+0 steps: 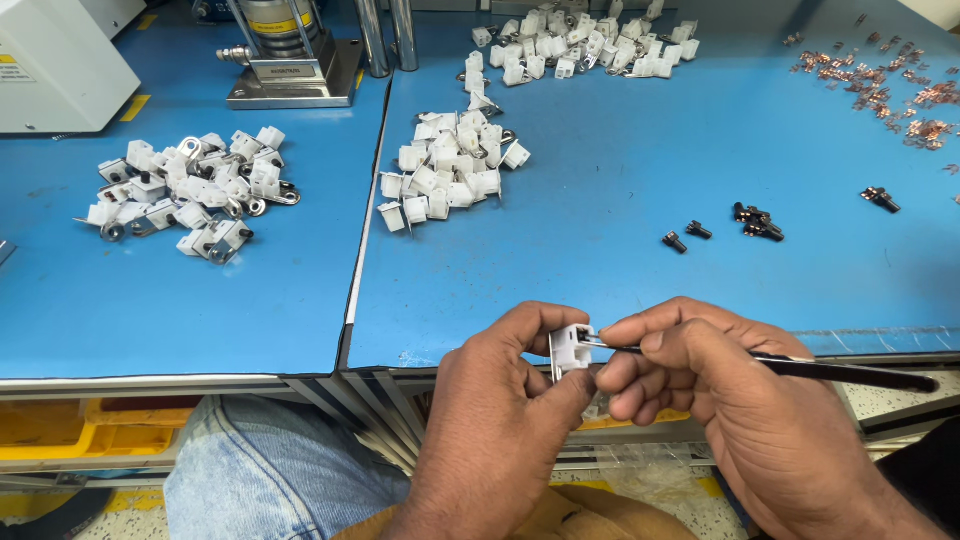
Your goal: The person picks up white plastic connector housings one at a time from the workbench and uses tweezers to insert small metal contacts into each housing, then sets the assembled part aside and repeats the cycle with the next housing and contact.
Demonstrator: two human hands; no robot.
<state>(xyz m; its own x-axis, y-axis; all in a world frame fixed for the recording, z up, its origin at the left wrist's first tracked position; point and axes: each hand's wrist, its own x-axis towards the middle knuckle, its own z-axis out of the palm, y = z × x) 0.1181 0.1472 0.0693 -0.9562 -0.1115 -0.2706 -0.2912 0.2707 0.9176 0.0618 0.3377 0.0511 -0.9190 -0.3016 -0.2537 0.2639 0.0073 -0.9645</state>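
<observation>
Two hands work close together just off the near edge of the blue tabletop (620, 250). Our left hand (500, 410) is closed around a small white plastic housing (572, 347), pinching it between thumb and fingers so its open face turns toward the right hand; held this way, it seems steadied for the tool. Our right hand (720, 400) grips a thin black-handled tool (800, 368) like a pen, its metal tip touching the side of the housing. Both are held in the air above our lap, not resting on anything.

Across the tabletop lie stocks of parts: a heap of white housings (447, 175) straight ahead, another heap (580, 45) farther back, and to the left a pile of housings with metal lugs (190, 195). A few black screws (755, 222) sit to the right, with copper clips (880, 95) scattered beyond them. A press base (295, 70) stands at the back left. Nothing lies between the hands and the piles.
</observation>
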